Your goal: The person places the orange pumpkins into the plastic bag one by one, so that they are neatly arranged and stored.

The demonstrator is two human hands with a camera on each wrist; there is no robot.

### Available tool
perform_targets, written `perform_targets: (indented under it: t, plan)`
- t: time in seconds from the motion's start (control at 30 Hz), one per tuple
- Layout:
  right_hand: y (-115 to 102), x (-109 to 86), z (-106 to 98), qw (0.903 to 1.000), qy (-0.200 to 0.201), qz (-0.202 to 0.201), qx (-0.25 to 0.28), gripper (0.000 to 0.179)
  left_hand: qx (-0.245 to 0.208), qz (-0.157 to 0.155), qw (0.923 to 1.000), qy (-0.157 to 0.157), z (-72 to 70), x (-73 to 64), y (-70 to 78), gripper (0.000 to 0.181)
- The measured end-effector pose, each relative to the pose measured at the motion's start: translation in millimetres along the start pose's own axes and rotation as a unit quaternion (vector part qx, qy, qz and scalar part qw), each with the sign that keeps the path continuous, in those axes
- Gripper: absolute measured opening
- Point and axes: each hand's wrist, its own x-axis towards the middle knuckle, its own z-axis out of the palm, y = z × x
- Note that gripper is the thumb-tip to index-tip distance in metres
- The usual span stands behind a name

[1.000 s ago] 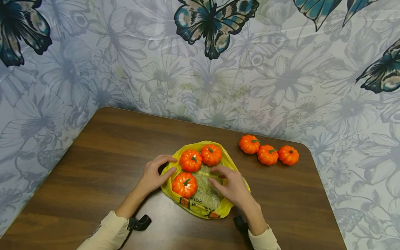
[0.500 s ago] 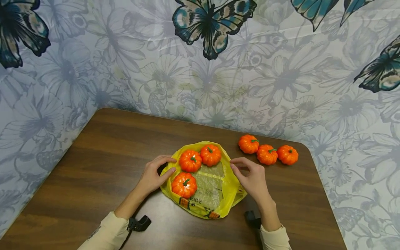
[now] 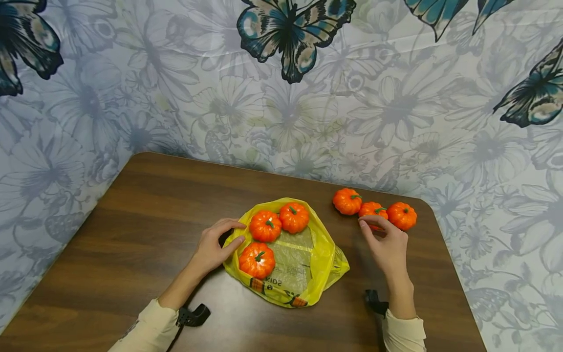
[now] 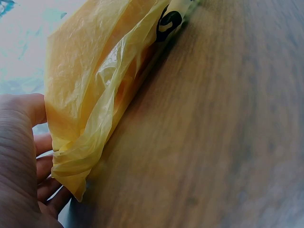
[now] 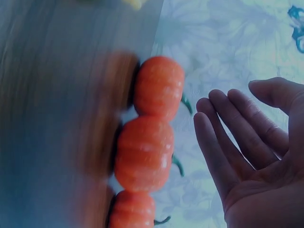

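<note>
A yellow plastic bag [image 3: 320,259] lies with its mouth spread, and three small orange toy pumpkins [image 3: 257,260] sit inside it. My left hand [image 3: 213,247] rests at the bag's left rim, thumb and fingers apart. In the left wrist view the fingertips go behind the crumpled yellow plastic [image 4: 78,104]. To the right, my right hand [image 3: 389,247] hovers over a row of three more pumpkins [image 3: 402,216], its fingers overlapping the middle pumpkin [image 3: 373,209]. In the right wrist view that hand [image 5: 256,152] holds nothing, and its fingers stand apart from the green-stemmed pumpkins [image 5: 145,154].
The brown wooden table [image 3: 176,195] has its back edge close to a flowered cloth [image 3: 299,127] printed with butterflies. Black wrist devices [image 3: 193,315] sit under both wrists. The left pumpkin [image 3: 347,201] of the row lies near the table's back edge.
My right hand has moved from above the bag, past its right rim, to the pumpkin row. The bag's right side now sticks out in a point. The left hand has stayed at the rim.
</note>
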Motion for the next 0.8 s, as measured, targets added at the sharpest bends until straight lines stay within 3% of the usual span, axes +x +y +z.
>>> perform_targets:
  t: [0.4, 0.8]
  plan:
    - [19.9, 0.8, -13.4, 0.9975, 0.039, 0.054, -0.024, 0.009, -0.006, -0.009, 0.9999, -0.005, -1.2, 0.2, 0.8, 0.026]
    - [41.7, 1.6, -33.3, 0.9888, 0.115, 0.081, -0.049, 0.012, -0.004, -0.014, 0.9999, -0.006, -1.0, 0.3, 1.3, 0.026]
